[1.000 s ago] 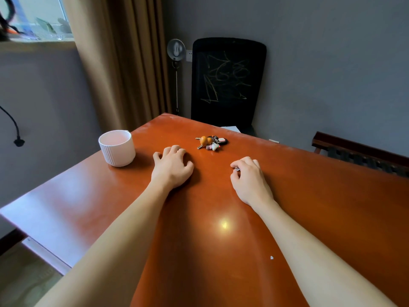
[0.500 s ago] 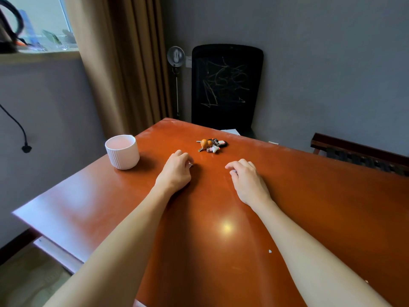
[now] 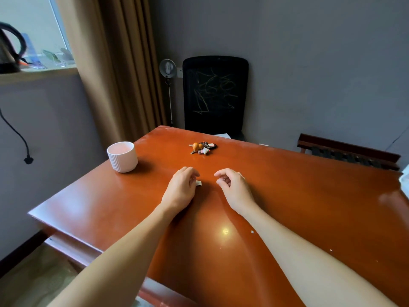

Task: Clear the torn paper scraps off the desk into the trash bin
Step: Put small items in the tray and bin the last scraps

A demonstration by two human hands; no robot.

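My left hand (image 3: 181, 188) hovers just above the middle of the orange-brown desk (image 3: 298, 191) with its fingers curled round a white paper scrap (image 3: 199, 184) that pokes out on the thumb side. Close to its right, my right hand (image 3: 235, 185) has its fingers curled inward over a small scrap that is mostly hidden. Tiny white paper bits (image 3: 252, 232) lie on the desk near my right forearm, with another bit (image 3: 330, 250) further right. A white ribbed round container (image 3: 122, 157) stands open-topped at the desk's left side.
A bunch of keys with an orange charm (image 3: 202, 148) lies just beyond my hands. A black mesh chair (image 3: 215, 96) stands behind the desk's far edge. Something white (image 3: 405, 178) shows at the right border. The desk's left edge drops to the floor.
Both hands have lifted off the desk and curled, drawing closer together. A white scrap now shows in my left hand. The camera has tilted, so the desk sits lower in view.
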